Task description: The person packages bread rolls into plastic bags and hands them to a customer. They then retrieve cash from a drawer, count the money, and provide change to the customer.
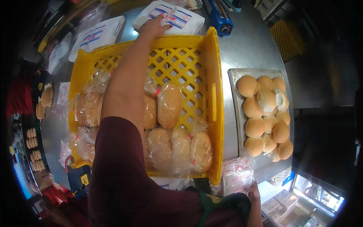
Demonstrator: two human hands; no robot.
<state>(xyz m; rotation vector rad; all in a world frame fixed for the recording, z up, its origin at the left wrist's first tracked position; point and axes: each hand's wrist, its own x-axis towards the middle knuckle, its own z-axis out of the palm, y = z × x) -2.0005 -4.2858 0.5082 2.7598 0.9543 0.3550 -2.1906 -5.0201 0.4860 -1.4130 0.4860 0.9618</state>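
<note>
My left arm stretches across a yellow plastic crate (pixel 215 113). Beyond its far side, my left hand (pixel 152 27) is at a stack of white printed plastic bags (pixel 191 19), its fingers closed on a crumpled strip of thin plastic (pixel 169 16). At the lower right, my right hand (pixel 252 191) grips the edge of a clear plastic bag with reddish print (pixel 238 176), which hangs beside the crate's near corner. Inside the crate lie bagged bread loaves (pixel 169 106) in two rows, some tied with red. My forearm hides part of them.
On the steel table (pixel 249 49), a metal tray (pixel 235 98) of round buns (pixel 255 126) stands right of the crate. A blue bag sealer (pixel 221 19) sits at the far side. Another white bag stack (pixel 96 36) lies far left. A second yellow crate (pixel 285 39) is beyond the table's right edge.
</note>
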